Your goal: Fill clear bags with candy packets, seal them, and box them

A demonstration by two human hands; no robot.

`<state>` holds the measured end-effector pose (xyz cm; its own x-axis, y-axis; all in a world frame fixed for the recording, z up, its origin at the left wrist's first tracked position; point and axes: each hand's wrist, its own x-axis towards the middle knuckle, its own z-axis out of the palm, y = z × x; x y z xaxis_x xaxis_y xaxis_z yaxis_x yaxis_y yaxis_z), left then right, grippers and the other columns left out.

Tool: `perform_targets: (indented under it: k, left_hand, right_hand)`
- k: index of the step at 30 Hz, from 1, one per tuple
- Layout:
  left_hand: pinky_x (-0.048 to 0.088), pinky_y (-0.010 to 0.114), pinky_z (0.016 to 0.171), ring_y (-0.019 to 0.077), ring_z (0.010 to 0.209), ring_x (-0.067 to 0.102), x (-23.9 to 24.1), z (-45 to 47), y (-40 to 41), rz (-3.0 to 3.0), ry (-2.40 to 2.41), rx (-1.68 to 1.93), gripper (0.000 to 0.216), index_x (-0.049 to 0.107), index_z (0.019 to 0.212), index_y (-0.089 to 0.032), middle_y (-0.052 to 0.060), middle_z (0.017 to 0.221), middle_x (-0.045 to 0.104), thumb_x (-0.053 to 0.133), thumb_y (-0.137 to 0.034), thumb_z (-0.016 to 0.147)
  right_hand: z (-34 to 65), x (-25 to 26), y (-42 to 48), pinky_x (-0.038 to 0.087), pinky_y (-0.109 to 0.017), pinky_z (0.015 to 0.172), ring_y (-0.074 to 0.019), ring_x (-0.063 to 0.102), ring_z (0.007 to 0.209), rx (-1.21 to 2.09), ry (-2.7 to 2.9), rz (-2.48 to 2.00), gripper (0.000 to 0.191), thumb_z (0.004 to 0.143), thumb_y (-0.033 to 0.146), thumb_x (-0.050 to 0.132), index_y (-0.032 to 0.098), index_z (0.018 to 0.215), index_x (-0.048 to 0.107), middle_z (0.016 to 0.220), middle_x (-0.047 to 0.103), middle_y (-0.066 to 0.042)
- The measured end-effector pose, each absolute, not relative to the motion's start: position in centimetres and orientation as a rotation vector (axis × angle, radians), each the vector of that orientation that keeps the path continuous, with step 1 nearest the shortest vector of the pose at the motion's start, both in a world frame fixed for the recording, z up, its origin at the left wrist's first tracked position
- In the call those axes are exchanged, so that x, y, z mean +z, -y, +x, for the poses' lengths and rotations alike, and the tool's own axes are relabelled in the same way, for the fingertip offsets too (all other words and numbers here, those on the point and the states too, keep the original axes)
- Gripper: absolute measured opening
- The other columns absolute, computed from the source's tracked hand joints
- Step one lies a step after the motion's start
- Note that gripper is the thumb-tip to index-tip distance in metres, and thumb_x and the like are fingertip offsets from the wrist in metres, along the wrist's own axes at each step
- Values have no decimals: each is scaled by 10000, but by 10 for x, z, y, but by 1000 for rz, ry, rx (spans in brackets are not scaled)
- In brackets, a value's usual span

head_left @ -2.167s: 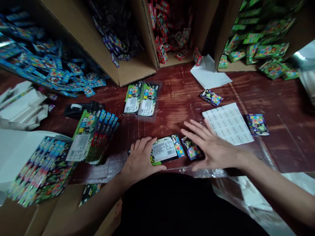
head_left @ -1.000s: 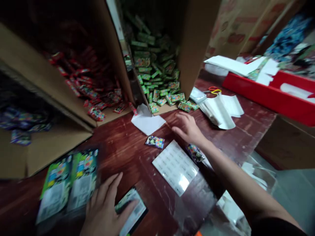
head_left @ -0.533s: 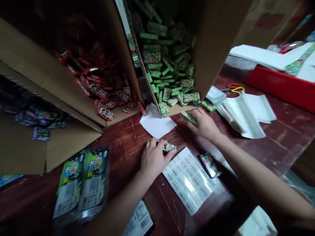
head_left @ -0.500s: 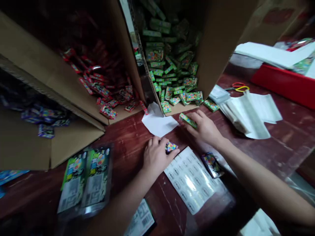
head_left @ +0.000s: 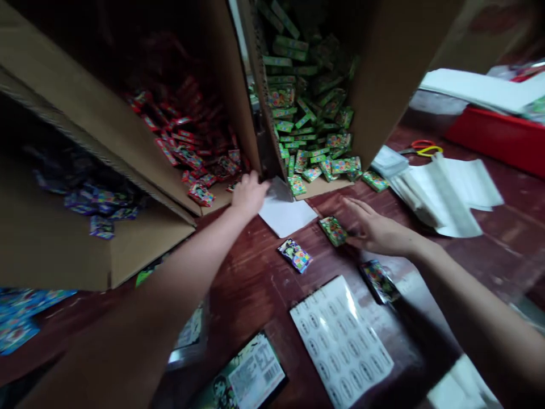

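Left hand (head_left: 248, 197) reaches to the front edge of a brown carton (head_left: 236, 85) heaped with red packets (head_left: 187, 142), in the upper middle of the frame; its fingertips are blurred and partly hidden, so whether they are clamped on anything cannot be told. Right of centre, the right hand (head_left: 378, 230) has its fingers and thumb apart, and a green packet (head_left: 333, 230) lies on the tabletop (head_left: 251, 289) beside the thumb, though blur hides whether the two touch. A purple packet (head_left: 295, 255) lies near the middle of the frame, and a dark packet (head_left: 378, 282) lies below the right hand, just beyond a sheet of oval stickers (head_left: 340, 341) at lower centre-right. The red packets look loosely piled, so drawing one from the front could bring neighbours sliding over the carton's edge. Beside the left thumb is a white paper (head_left: 289, 217); a low sweep of that hand might drag it into the purple packet. If the right hand drops or swings back carelessly, its wrist could knock the dark packet onto the stickers, while a stray thumb could push the green packet askew.
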<state>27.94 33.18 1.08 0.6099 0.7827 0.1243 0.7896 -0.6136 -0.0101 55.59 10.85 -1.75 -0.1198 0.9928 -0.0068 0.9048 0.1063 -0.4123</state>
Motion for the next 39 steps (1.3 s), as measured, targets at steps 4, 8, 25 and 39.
perform_targets:
  k: [4, 8, 25, 39]
  left_hand:
    - [428, 537, 913, 430, 1220, 478, 6, 274, -354, -2772, 1254, -190, 296, 702, 1079, -135, 216, 1232, 571, 455, -245, 958]
    - [395, 529, 953, 390, 1186, 528, 2, 251, -303, -2708, 1032, -353, 317, 643, 1179, -124, 200, 1301, 590, 456, -290, 983]
    - [291, 527, 1177, 295, 1455, 385, -12, 173, -196, -3310, 900, 107, 747, 395, 1520, -228, 97, 1568, 451, 521, -90, 797]
    - [399, 445, 1157, 228, 1295, 558, 16, 155, -44, -3854, 984, -502, 542, 580, 1279, -291, 21, 1347, 643, 573, -56, 791]
  right_hand:
    - [561, -5, -69, 425, -551, 1136, -348, 410, 1444, 325, 2193, -1845, 787, 900, 310, 631, 223, 1590, 262, 1588, 382, -171]
    - [567, -19, -66, 396, -589, 1130, -360, 362, 1454, 266, 2202, -1891, 821, 854, 213, 634, 194, 1589, 268, 1619, 338, -184]
    - [400, 8, 11, 534, -398, 1041, -279, 623, 1224, 1562, 1963, -976, 831, 746, 469, 832, 300, 1462, 445, 1365, 593, -70]
    - [422, -8, 87, 475, -497, 1123, -322, 524, 1313, 878, 1943, -1688, 716, 906, 457, 684, 284, 1510, 341, 1408, 473, -130]
